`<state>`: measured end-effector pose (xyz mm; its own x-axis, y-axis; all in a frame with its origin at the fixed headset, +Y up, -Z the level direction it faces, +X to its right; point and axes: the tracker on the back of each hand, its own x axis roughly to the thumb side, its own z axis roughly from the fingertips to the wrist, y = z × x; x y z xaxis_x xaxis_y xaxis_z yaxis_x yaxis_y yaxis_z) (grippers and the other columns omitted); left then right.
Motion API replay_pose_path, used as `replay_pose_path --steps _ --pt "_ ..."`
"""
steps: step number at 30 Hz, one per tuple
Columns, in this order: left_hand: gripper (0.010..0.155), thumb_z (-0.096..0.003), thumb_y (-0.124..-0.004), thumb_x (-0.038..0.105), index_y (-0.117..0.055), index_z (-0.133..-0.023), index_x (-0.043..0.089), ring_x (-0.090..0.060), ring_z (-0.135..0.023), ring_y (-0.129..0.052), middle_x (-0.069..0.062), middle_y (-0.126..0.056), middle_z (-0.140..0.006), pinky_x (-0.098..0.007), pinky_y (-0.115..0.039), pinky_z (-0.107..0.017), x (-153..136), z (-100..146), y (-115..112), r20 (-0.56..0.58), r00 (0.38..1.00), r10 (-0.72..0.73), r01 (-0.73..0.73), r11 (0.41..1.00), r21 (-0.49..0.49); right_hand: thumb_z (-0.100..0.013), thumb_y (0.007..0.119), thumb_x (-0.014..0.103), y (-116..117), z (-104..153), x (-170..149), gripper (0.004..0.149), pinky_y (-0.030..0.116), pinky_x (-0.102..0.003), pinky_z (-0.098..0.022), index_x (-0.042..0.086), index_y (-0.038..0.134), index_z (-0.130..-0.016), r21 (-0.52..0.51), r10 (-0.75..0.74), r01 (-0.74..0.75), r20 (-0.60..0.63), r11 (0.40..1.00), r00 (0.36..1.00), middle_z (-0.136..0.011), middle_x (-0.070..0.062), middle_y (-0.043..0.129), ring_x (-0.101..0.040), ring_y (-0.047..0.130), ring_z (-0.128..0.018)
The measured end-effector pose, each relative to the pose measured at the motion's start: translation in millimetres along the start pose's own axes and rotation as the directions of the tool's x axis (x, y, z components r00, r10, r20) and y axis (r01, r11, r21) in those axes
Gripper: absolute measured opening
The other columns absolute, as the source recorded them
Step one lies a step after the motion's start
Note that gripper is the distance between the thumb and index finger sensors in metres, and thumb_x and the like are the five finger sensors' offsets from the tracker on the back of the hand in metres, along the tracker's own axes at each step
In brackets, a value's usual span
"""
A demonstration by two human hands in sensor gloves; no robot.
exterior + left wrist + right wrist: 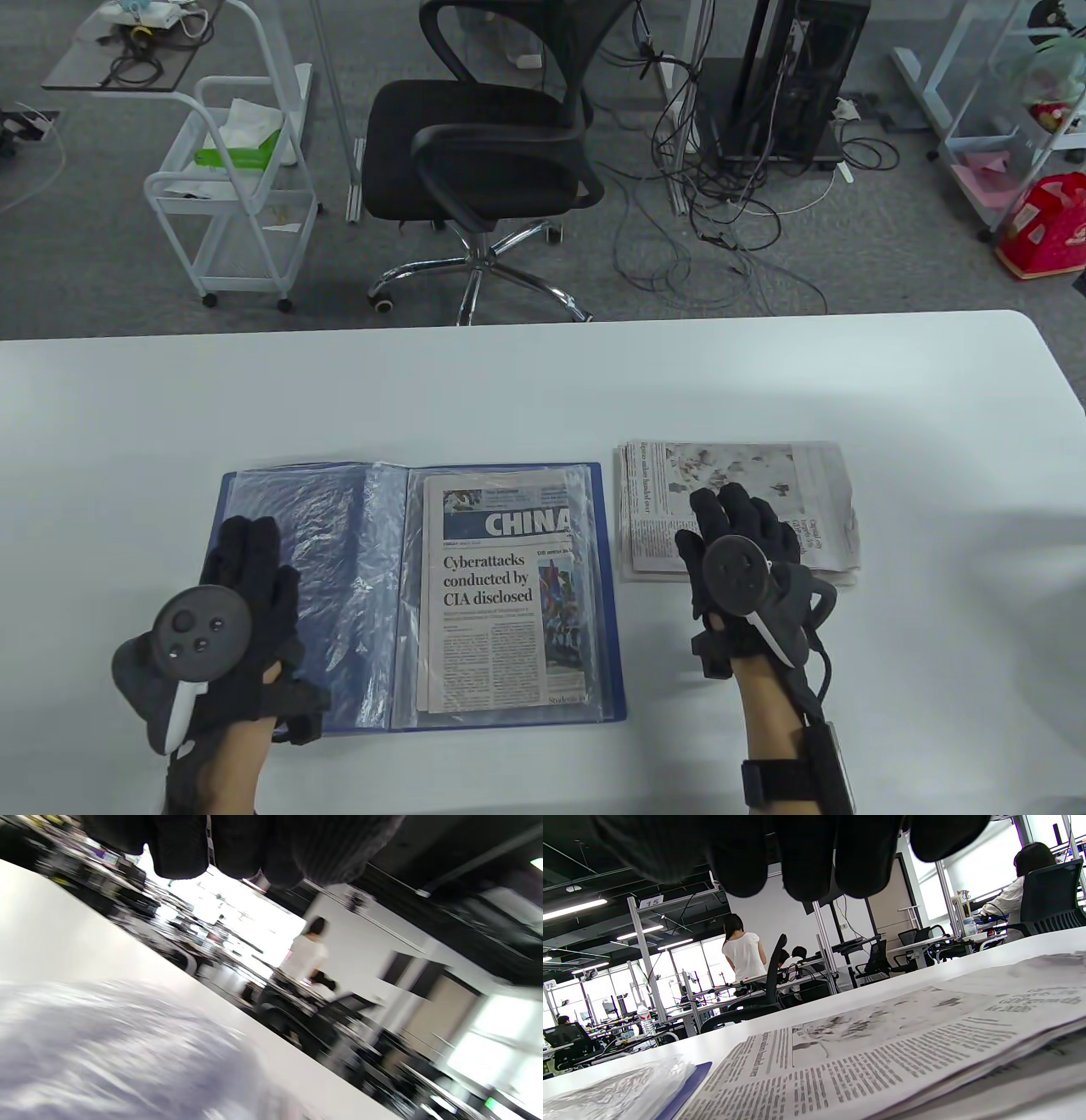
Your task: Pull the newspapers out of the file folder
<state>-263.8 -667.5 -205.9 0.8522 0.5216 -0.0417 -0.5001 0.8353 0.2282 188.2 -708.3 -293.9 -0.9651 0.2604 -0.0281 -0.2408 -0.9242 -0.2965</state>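
Fingers flat – R hand (pixel 740 543) over newspaper stack (pixel 789 492), L hand (pixel 242 586) over folder (pixel 339 543)

Overhead shot's bright and sharp, my left wrist cam's totally motion-blurred with blown-out windows (pixel 500 1035), right one's crisp.

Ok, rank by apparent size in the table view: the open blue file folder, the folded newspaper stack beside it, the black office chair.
1. Open blue file folder.
2. Black office chair, though farther away, so unsure.
3. Folded newspaper stack.
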Motion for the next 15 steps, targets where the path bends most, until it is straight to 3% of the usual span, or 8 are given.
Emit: replay_pose_path --steps 4,6,9,12,15 --pt "0.061 -0.0506 -0.075 0.035 -0.072 -0.109 0.018 -0.053 -0.103 -0.071 -0.017 -0.063 -0.119 -0.063 -0.061 -0.069 31 0 -45 0.219 0.972 -0.086 0.136 0.965 -0.225 -0.040 0.072 0.051 1 0 1 0.057 0.060 -0.065 -0.065 0.033 0.070 -0.094 0.012 0.006 -0.006 0.005 1.000 1.000 -0.105 -0.007 0.072 -0.041 0.075 -0.096" --pt "0.062 -0.0506 -0.074 0.036 -0.068 -0.110 0.019 -0.052 -0.105 -0.066 -0.016 -0.059 -0.120 -0.063 -0.058 -0.070 43 4 -73 0.300 0.944 -0.135 0.241 0.904 -0.353 -0.040 0.072 0.051 1 1 1 0.057 0.059 -0.065 -0.065 0.034 0.070 -0.094 0.017 0.007 -0.008 0.007 1.000 1.000 -0.105 -0.007 0.072 -0.041 0.075 -0.096" --pt "0.069 -0.0503 -0.075 0.039 -0.055 -0.113 0.019 -0.053 -0.108 -0.046 -0.015 -0.042 -0.122 -0.063 -0.047 -0.072 49 10 -116 0.408 0.907 -0.101 0.335 0.761 -0.556 -0.040 0.072 0.051 2 1 2 0.057 0.059 -0.065 -0.065 0.033 0.070 -0.094 0.023 0.008 -0.008 0.009 1.000 1.000 -0.105 -0.007 0.072 -0.041 0.075 -0.096" --pt "0.079 -0.0482 -0.076 0.044 -0.040 -0.114 0.019 -0.052 -0.107 -0.028 -0.014 -0.025 -0.121 -0.064 -0.035 -0.072 48 17 -148 0.437 0.894 -0.098 0.396 0.630 -0.668 -0.040 0.072 0.051 3 2 5 0.057 0.059 -0.065 -0.065 0.033 0.070 -0.094 0.031 0.012 -0.012 0.021 0.999 1.000 -0.105 -0.007 0.072 -0.041 0.075 -0.096" --pt "0.081 -0.0471 -0.076 0.045 -0.036 -0.113 0.021 -0.050 -0.106 -0.023 -0.011 -0.020 -0.119 -0.063 -0.032 -0.072 47 20 -161 0.462 0.872 -0.159 0.461 0.582 -0.670 -0.040 0.072 0.051 7 3 16 0.057 0.059 -0.066 -0.066 0.034 0.069 -0.094 0.048 0.022 -0.024 0.053 0.999 0.998 -0.106 -0.007 0.071 -0.041 0.074 -0.097"
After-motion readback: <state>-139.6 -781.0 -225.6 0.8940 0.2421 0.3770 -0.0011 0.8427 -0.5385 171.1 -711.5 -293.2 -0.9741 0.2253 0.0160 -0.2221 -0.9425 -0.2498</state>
